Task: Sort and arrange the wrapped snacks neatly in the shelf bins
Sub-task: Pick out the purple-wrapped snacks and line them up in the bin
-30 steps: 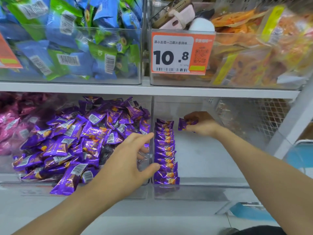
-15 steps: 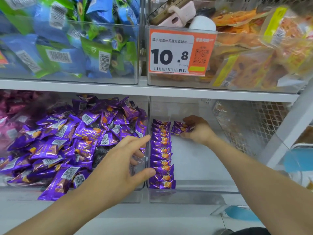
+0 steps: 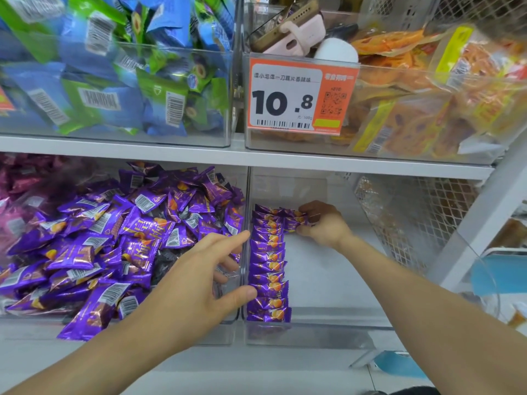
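Note:
A loose heap of purple wrapped snacks (image 3: 119, 246) fills the clear left bin (image 3: 225, 329) on the lower shelf. In the clear right bin (image 3: 328, 332), a neat row of the same purple snacks (image 3: 269, 260) runs front to back along its left wall. My right hand (image 3: 325, 225) is deep in that bin and pinches a few purple snacks (image 3: 295, 220) beside the row's far end. My left hand (image 3: 199, 286) hangs over the right edge of the left bin with spread fingers, its thumb near the dividing wall, holding nothing.
On the upper shelf stand a bin of blue and green packets (image 3: 119, 81) and a bin of orange packets (image 3: 413, 115) with an orange price tag (image 3: 302, 98). A phone in a pink case (image 3: 288, 27) lies on top. White mesh (image 3: 399, 218) closes the right side.
My right hand has lowered its few snacks toward the bin floor next to the row's far end. My left hand has barely moved.

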